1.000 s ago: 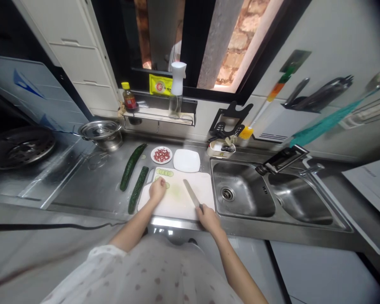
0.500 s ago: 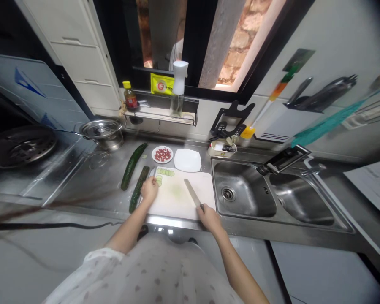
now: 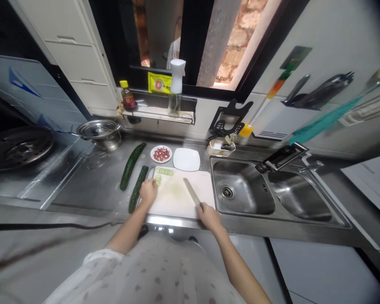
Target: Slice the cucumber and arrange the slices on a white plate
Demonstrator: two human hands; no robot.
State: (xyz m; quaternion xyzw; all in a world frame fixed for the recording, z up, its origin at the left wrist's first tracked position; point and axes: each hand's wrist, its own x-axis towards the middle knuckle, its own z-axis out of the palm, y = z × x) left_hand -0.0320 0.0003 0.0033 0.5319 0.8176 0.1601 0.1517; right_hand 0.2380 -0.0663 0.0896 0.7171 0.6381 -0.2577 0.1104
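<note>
My right hand [image 3: 209, 215] grips the handle of a kitchen knife [image 3: 191, 191], whose blade lies over the white cutting board [image 3: 186, 207] and points away to the left. At the board's left edge is my left hand [image 3: 148, 192], its fingers curled together beside a few cucumber slices [image 3: 158, 180]; what they hold, if anything, is hidden. More slices form a row [image 3: 164, 171] near the board's top left corner. Left of the board lie a shorter cucumber [image 3: 138, 190], close to my left hand, and a longer whole cucumber [image 3: 132, 166].
Behind the board stand a small plate of chopped red pieces [image 3: 161, 154] and a white square plate [image 3: 186, 159]. A double sink [image 3: 245, 207] with a black faucet [image 3: 281, 158] is on the right. A lidded steel pot [image 3: 103, 134] stands back left, below a shelf with bottles [image 3: 160, 116].
My left hand has shifted very slightly at the board's left edge. The knife and my right hand stay in place; the whole view has moved a little.
</note>
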